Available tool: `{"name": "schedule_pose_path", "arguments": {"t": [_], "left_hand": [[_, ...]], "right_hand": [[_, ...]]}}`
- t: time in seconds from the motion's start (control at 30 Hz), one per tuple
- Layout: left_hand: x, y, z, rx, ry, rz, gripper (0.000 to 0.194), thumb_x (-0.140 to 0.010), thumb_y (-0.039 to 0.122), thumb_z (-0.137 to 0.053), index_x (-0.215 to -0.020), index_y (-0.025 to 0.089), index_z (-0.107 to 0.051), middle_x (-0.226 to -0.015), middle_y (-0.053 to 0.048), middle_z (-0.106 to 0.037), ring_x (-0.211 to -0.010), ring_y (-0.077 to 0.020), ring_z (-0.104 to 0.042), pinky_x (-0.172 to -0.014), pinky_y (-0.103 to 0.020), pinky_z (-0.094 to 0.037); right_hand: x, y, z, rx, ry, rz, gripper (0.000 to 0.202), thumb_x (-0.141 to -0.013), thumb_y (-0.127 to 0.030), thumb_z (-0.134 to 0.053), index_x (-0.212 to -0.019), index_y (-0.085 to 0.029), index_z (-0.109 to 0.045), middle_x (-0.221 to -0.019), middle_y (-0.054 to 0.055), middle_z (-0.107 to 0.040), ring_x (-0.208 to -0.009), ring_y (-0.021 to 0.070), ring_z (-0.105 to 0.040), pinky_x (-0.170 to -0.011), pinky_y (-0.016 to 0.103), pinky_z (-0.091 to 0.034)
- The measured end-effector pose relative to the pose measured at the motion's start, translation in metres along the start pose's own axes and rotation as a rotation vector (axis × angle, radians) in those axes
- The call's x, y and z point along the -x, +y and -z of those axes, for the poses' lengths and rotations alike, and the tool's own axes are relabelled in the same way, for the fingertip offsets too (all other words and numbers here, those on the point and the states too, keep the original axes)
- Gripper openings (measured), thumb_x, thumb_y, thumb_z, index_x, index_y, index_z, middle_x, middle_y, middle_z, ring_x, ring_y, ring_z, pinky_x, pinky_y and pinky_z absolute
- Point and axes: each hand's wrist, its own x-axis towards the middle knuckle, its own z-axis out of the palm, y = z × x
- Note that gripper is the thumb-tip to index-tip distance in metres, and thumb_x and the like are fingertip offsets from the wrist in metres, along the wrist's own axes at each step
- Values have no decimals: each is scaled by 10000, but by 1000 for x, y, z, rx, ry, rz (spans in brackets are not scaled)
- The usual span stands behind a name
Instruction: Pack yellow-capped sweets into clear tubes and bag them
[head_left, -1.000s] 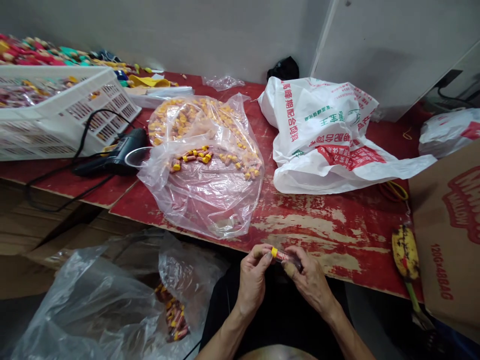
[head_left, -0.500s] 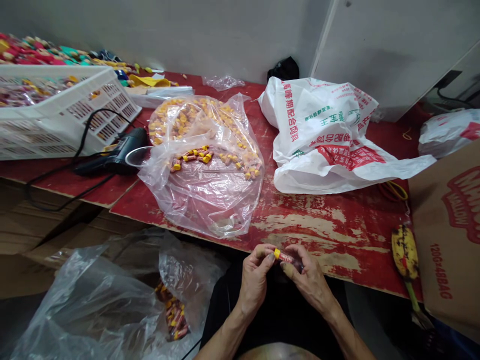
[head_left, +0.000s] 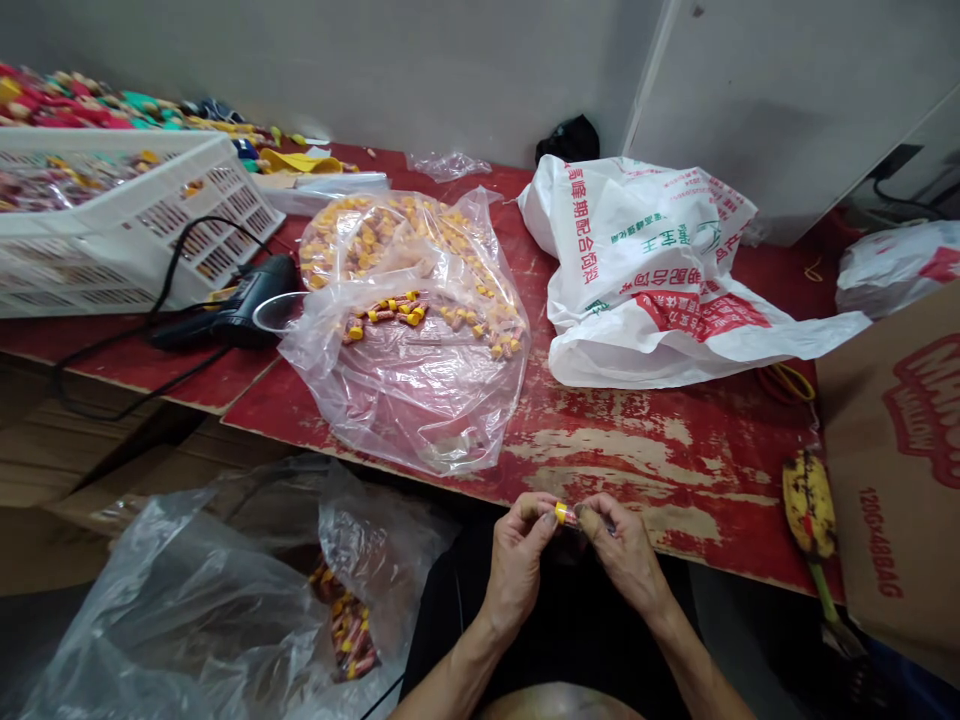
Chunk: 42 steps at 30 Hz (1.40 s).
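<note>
Above my lap, close to the table's front edge, I hold a small yellow-capped tube (head_left: 568,516) with a reddish label between both hands. My left hand (head_left: 514,570) pinches it at the yellow cap. The fingers of my right hand (head_left: 624,548) close around the other end and cover most of the label. A clear plastic bag (head_left: 405,425) on the table contains many similar small tubes (head_left: 401,308). Lower left, another clear bag (head_left: 187,610) has more yellow-and-red tubes (head_left: 352,635) inside.
On the red worn table (head_left: 600,445) lie a white printed sack (head_left: 637,255) and a black heat gun or hair dryer (head_left: 259,300). A white crate (head_left: 150,245) of small items stands left. A cardboard box (head_left: 892,460) and a spotted yellow object (head_left: 810,505) are at right.
My right hand has shifted its fingers along the tube towards the cap, so less of the label shows. Both hands have moved slightly; the things on the table stay put.
</note>
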Motion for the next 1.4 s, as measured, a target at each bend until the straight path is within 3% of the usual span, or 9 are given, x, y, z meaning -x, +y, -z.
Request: {"name": "schedule_pose_path", "arguments": {"t": [0.3,0.4,0.53,0.63,0.73,0.97,1.13,1.2,1.4], "left_hand": [[-1,0,1,-89,1,4,183,-847,328,-602,-923,174,-666,-793,-21,-637,-697,-122,-563,-696,-229,-458],[-1,-4,2,-113,30,6,196,-831,340,-618,-923,172,-657,-865,-39,-645,-725,-134,-575,-695,-238,-467],[-3,-5,2,-110,77,10,208,-802,351,-645,-897,166,-658,-855,-40,-641,-702,-129,-570,-655,-228,-465],[-4,-4,3,-101,102,22,213,-783,352,-662,-879,161,-659,-828,-38,-641,-682,-127,-571,-639,-226,-465],[-4,-4,3,-98,110,30,200,-783,342,-661,-875,164,-658,-813,-27,-633,-672,-117,-567,-636,-218,-464],[-8,-5,-6,-163,120,51,201,-776,338,-664,-872,161,-659,-783,-17,-621,-648,-109,-552,-607,-204,-457],[-3,-4,-2,-189,76,54,203,-791,342,-649,-884,161,-655,-823,-30,-624,-681,-128,-568,-618,-222,-473],[-1,-4,-1,-195,65,53,202,-793,342,-646,-883,162,-655,-821,-30,-620,-687,-133,-570,-623,-226,-477],[2,-3,-9,-222,-1,51,205,-820,353,-621,-907,171,-658,-781,-25,-638,-673,-135,-579,-640,-232,-483]], "right_hand": [[-1,-2,16,-67,-40,-6,348,-802,-516,-550,-860,-178,-603,-754,12,-605,-625,137,-523,-544,224,-389],[-6,-8,38,182,0,4,333,-842,-492,-482,-804,-186,-609,-678,5,-602,-578,141,-520,-516,232,-357],[-17,-16,58,828,3,42,243,-871,-374,-482,-758,-200,-609,-627,31,-636,-591,192,-593,-532,265,-325],[-26,-15,55,1159,-10,46,204,-875,-307,-486,-788,-190,-628,-618,84,-663,-585,237,-635,-506,278,-301],[-32,-9,45,1240,-4,73,165,-858,-273,-508,-806,-184,-637,-638,113,-679,-594,253,-650,-507,277,-319],[-34,5,52,998,46,38,203,-862,-299,-489,-744,-185,-608,-643,56,-658,-589,173,-610,-539,241,-359],[-19,14,54,165,-8,-3,340,-889,-466,-411,-755,-184,-546,-632,-18,-539,-523,118,-501,-489,222,-363],[-13,12,49,-8,-42,-58,340,-870,-506,-440,-850,-185,-552,-628,-37,-503,-471,100,-444,-455,219,-343],[-3,-5,39,-81,-184,-7,297,-871,-472,-496,-957,-198,-570,-814,0,-575,-617,111,-499,-542,216,-413]]}}
